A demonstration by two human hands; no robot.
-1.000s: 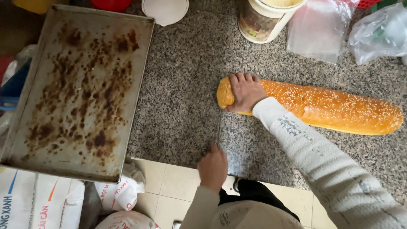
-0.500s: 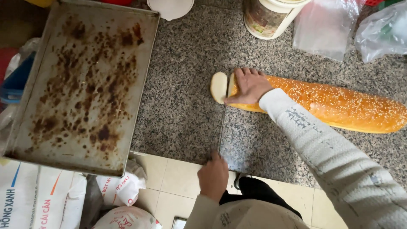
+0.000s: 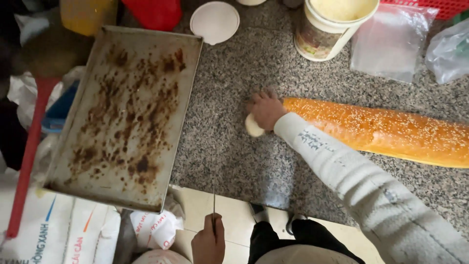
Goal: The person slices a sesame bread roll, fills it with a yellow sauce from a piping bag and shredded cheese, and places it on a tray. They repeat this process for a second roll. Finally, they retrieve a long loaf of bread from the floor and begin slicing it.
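Head view: right hand (image 3: 266,110) lies flat on the cut end of the long sesame loaf (image 3: 386,129) on the counter (image 3: 234,83) — fingers spread. Cut slice (image 3: 253,127) sits just under that hand. Left hand (image 3: 208,240) — fist closed on a knife (image 3: 214,195), near the loaf's cut end.

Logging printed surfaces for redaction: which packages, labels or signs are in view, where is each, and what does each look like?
Sacks: bottom left, below the tray; white, with blue, red and orange print.
Tub: top centre on the counter; round, cream, picture label around its side.
Clear bags: top right; see-through plastic, no print visible.
No signs or screens.
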